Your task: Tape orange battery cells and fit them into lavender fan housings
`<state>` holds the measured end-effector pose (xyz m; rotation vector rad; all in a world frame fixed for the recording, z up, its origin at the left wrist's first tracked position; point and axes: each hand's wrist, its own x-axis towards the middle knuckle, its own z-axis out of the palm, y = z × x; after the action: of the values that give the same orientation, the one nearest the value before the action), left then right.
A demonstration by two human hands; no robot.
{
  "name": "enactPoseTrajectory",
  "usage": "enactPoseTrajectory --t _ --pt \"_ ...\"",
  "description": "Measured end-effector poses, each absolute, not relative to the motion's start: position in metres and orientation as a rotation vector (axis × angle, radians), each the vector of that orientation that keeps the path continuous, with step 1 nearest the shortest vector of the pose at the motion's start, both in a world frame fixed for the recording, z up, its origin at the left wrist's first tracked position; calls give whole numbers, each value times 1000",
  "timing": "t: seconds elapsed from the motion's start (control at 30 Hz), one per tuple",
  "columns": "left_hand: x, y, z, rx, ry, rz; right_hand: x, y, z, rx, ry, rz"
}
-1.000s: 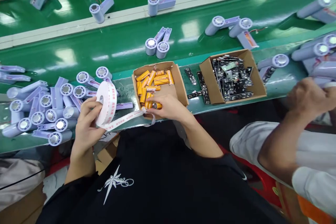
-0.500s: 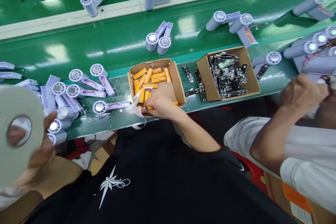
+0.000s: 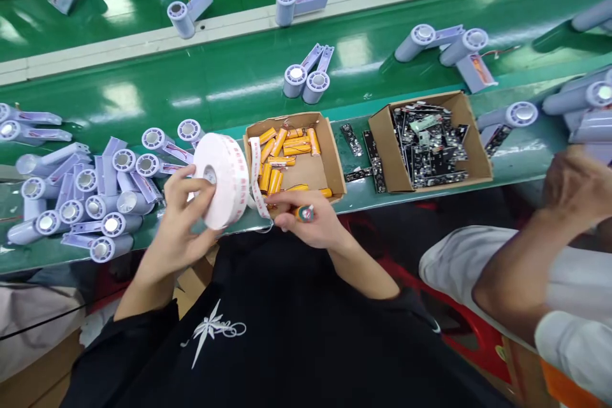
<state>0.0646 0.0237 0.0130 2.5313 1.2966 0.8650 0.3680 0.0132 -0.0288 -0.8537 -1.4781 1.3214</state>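
My left hand (image 3: 179, 226) grips a large roll of white double-sided tape (image 3: 228, 182) with red print, fingers at its core. A loose strip (image 3: 255, 178) hangs off the roll toward my right hand (image 3: 315, 226). In that right hand an orange battery (image 3: 304, 213) sits between the curled fingers, its end facing me. The thumb and index finger are close to the strip's lower end; whether they touch it I cannot tell. Right behind the hand stands an open cardboard box (image 3: 306, 173) with several orange batteries (image 3: 275, 182) in it.
Lilac fan-like housings (image 3: 115, 224) crowd the bench at left. A second cardboard box (image 3: 389, 159) holds black circuit boards (image 3: 430, 146); loose boards (image 3: 351, 140) lie between the boxes. More housings (image 3: 306, 80) stand on the green conveyor (image 3: 215, 70). At right is a co-worker's arm (image 3: 535, 248).
My left hand has brought the tape roll from the far left to beside the battery box. My right hand has lifted a battery out of the box toward me.
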Motion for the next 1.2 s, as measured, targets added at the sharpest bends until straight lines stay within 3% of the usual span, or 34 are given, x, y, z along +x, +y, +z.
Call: enactPoseTrajectory --t 0.3,0.5,0.73,0.93,1.2 --pt "96 33 -12 2674 1232 881 369 28 -20 -920 -1401 1077" --pt "97 35 -15 2596 1260 914 351 14 -40 -940 -1311 1252" --pt "99 32 -19 2619 1180 906 328 1 -46 -872 -1475 849" --pt "103 33 -18 2684 1296 834 337 22 -39 -1017 -1417 855" --pt "103 32 -36 2735 1538 1166 340 21 -26 -1095 -1426 816"
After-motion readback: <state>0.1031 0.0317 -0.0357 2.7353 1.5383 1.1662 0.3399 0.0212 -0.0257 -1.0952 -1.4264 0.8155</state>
